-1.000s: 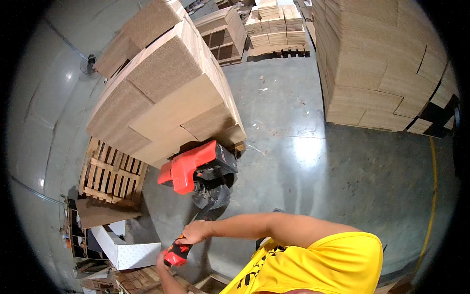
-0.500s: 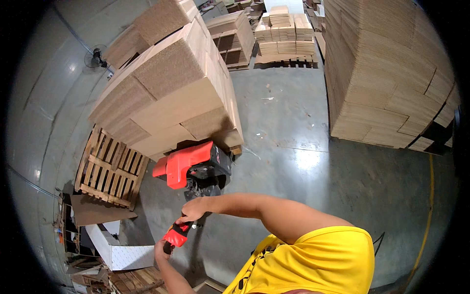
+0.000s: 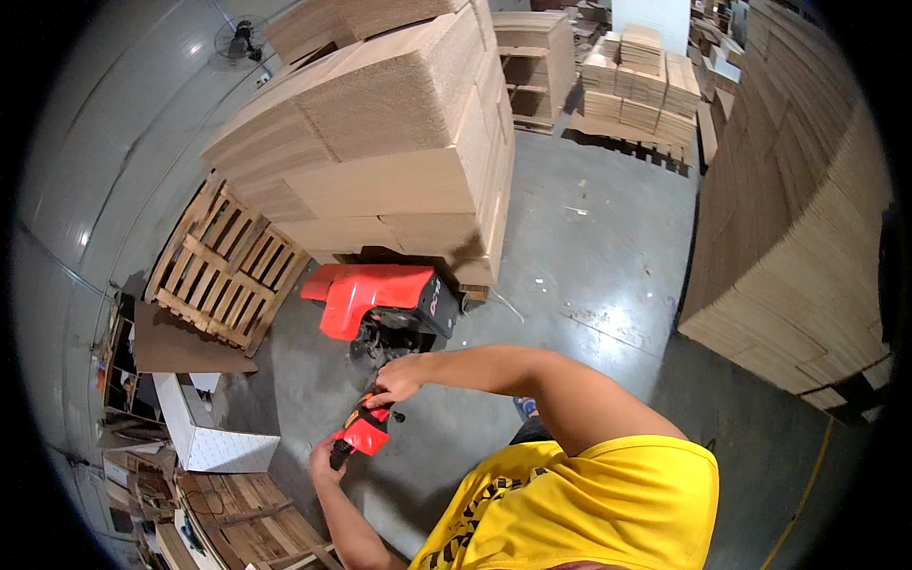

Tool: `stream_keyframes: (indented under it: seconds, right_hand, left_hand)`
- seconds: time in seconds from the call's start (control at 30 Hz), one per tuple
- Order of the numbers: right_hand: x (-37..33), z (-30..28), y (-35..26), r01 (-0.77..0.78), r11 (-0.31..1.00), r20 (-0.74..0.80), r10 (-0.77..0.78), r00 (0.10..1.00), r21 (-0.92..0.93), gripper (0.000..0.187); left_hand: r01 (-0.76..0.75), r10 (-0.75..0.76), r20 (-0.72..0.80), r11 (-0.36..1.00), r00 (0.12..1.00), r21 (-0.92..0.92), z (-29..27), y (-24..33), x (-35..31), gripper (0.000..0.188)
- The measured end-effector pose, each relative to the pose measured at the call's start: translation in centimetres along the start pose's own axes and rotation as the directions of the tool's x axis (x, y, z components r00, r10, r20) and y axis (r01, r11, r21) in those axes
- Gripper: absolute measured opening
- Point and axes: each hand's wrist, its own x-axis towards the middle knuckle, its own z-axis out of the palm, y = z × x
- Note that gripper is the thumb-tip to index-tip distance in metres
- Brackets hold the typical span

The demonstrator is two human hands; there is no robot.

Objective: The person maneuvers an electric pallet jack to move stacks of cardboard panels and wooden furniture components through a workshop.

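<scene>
A red and black electric pallet truck (image 3: 378, 293) stands left of the middle, close against a tall stack of flat cardboard (image 3: 375, 182). Its tiller head (image 3: 365, 435), red and black, points back toward me. My left hand (image 3: 326, 459) is closed round the near grip of this handle. On the far grip, my right hand (image 3: 398, 378) is wrapped with the arm stretched across in front of my yellow shirt. The truck's forks are hidden from view, and the stack rests on a wooden base.
A wooden pallet (image 3: 226, 271) leans near the left wall, with a brown board (image 3: 190, 340) and a white panel (image 3: 228, 448) nearer me. Another tall cardboard stack (image 3: 788, 256) rises at right. Smaller stacks (image 3: 638, 90) stand on a pallet farther back. A wall fan (image 3: 242, 40) hangs far left.
My view has turned, and the stacks at the back and right now appear farther right. The handle and both hands sit slightly higher in view. Both hands keep their hold.
</scene>
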Motion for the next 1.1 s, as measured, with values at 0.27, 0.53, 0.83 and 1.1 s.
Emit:
stream_keyframes:
  seconds: [0.27,0.53,0.83,1.1]
  right_hand:
    - [0.1,-3.0,0.8,0.049,0.997,0.106,-0.054,0.993,0.055,0.079]
    - [3.4,-0.8,2.3,-0.074,0.997,0.102,0.074,0.992,-0.003,0.082]
    - [8.2,-2.7,3.4,-0.08,0.994,0.121,0.088,0.989,-0.07,0.074]
    - [11.1,-4.9,2.7,-0.09,0.995,0.052,0.088,0.995,0.047,0.082]
  left_hand:
    - [-0.083,0.051,-0.251,0.99,0.967,-0.116,2.4,-0.1,0.0,0.024]
    - [-0.215,0.166,-0.468,0.975,0.868,-0.051,-1.9,-1.5,7.3,0.019]
    - [-0.161,0.122,-0.464,0.986,0.877,-0.045,-1.2,4.7,7.7,0.011]
    - [-0.182,0.151,-0.423,0.983,0.893,-0.035,-3.3,7.9,11.6,0.007]
